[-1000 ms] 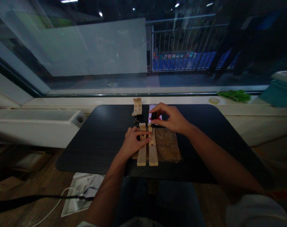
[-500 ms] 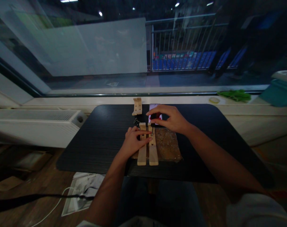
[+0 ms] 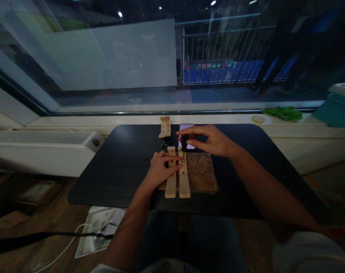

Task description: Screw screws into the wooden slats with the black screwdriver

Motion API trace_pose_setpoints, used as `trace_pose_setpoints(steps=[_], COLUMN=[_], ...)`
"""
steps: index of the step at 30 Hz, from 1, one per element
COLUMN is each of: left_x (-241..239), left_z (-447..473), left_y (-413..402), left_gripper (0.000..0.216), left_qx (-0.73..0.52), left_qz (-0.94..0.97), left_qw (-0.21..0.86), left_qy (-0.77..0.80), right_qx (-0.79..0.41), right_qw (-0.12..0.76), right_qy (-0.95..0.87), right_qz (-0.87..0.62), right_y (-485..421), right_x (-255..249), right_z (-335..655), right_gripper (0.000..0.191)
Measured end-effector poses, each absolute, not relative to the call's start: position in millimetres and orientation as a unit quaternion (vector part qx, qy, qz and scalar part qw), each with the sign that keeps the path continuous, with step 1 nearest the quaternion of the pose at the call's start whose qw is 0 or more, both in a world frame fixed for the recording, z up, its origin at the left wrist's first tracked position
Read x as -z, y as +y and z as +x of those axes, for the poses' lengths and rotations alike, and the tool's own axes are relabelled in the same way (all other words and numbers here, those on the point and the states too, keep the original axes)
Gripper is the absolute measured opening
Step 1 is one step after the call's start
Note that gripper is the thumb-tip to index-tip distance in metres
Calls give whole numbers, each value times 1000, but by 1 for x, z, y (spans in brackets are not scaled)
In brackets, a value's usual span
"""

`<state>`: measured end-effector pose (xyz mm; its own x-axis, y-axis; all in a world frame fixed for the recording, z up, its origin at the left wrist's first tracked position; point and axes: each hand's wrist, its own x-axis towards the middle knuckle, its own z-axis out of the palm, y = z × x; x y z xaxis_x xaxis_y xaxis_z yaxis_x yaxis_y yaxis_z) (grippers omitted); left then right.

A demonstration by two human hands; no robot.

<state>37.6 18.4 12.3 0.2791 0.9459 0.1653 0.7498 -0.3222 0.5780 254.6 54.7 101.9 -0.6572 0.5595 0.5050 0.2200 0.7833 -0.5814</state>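
Observation:
My right hand (image 3: 213, 140) is curled round the dark handle of a screwdriver (image 3: 184, 142), which stands nearly upright. Its metal shaft points down at the right one of two pale wooden pieces (image 3: 184, 185). Across both strips lies my left hand (image 3: 161, 168), thumb and index finger pressed on the right strip, one on either side of the screwdriver tip. Whether a screw sits under the tip is too small to tell. The left wooden piece (image 3: 170, 187) runs parallel, partly covered by my left fingers. Both strips rest on a brown, plastic-wrapped slab (image 3: 202, 172).
Behind the strips are small metal parts (image 3: 163, 144), a phone (image 3: 191, 127) and another wooden piece with holes (image 3: 165, 127). The black table (image 3: 112, 167) meets the window sill (image 3: 217, 119), where green leaves (image 3: 283, 113) lie. A radiator (image 3: 41, 153) stands left.
My right fingers have shifted slightly round the screwdriver handle, and more of the dark handle shows. My left hand and the wooden pieces stay in place.

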Motion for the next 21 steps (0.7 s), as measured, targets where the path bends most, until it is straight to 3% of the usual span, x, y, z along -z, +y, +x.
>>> trace_pose_setpoints(steps=[11, 21], left_x=[-12, -15], left_z=[37, 38], left_y=[18, 17], left_gripper=[27, 27], left_qx=[-247, -247], left_qz=[774, 773], left_qw=[200, 201], left_qy=[548, 548], right_qx=[-291, -262], right_qw=[363, 388], right_qy=[-848, -844], right_qz=[-253, -260], right_y=[55, 58], right_x=[-100, -95], right_z=[253, 250], right_gripper=[28, 27])
